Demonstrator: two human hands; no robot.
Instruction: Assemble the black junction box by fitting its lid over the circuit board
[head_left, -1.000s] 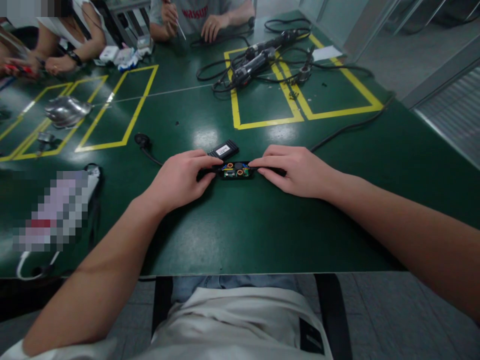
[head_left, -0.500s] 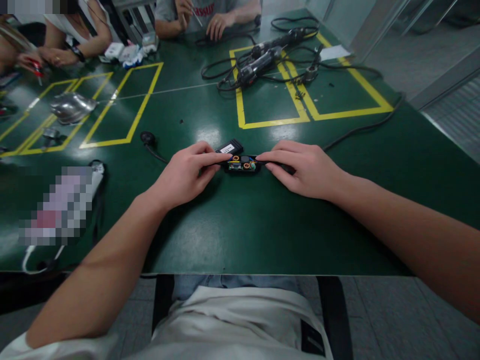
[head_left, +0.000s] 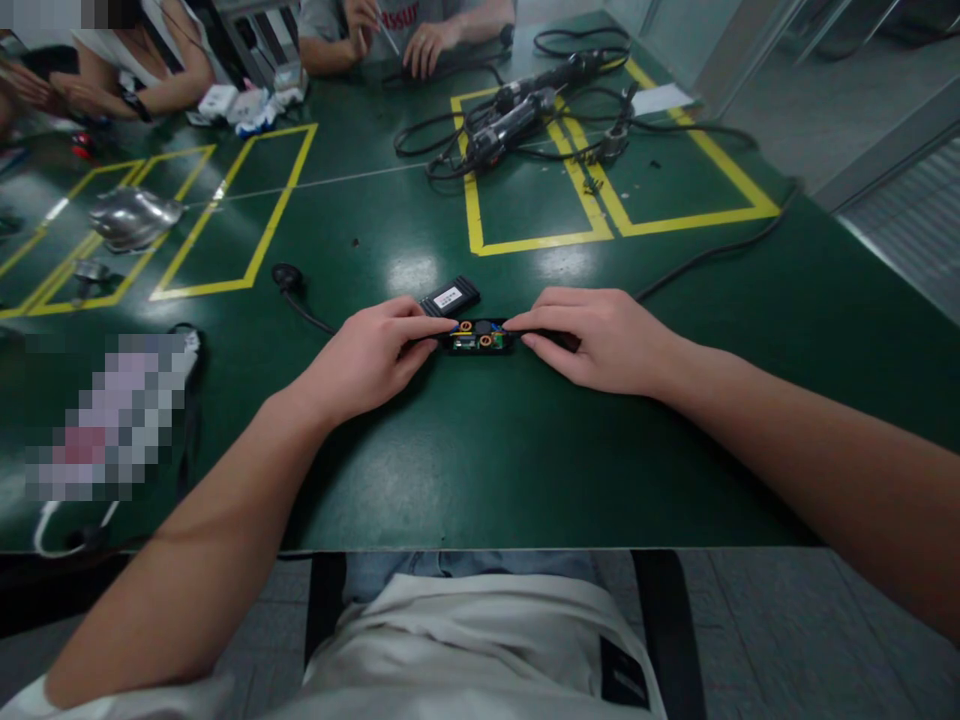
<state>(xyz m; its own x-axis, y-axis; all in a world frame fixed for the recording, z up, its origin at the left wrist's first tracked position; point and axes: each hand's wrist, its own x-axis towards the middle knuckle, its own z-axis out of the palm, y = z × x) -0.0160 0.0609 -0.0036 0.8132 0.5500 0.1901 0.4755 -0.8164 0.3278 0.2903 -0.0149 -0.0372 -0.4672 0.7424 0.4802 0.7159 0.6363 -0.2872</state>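
Observation:
A small black adapter case (head_left: 480, 349), its upper side open, lies on the green table between my hands. Inside are a circuit board, two copper-coloured coils and blue and yellow wires. My left hand (head_left: 382, 350) pinches the black cable at the case's left end, its index fingertip touching the edge by the wires. At the opposite end, my right hand (head_left: 592, 338) grips the other black cable (head_left: 553, 338) between thumb and fingers, index tip on the case. Just behind lies a ribbed black cover (head_left: 450, 297) with a white label.
A plug (head_left: 286, 278) lies left of my hands. Corded black electric screwdrivers (head_left: 510, 130) and loose cables sit at the back right among yellow tape outlines. A metal bowl-like part (head_left: 133, 217) and a blurred-out object (head_left: 112, 420) are leftward. Co-workers sit across the table.
My view has shifted slightly, so most things appear a little further left. Both hands keep their hold at the case ends. At far left, a co-worker's hand has left a red object.

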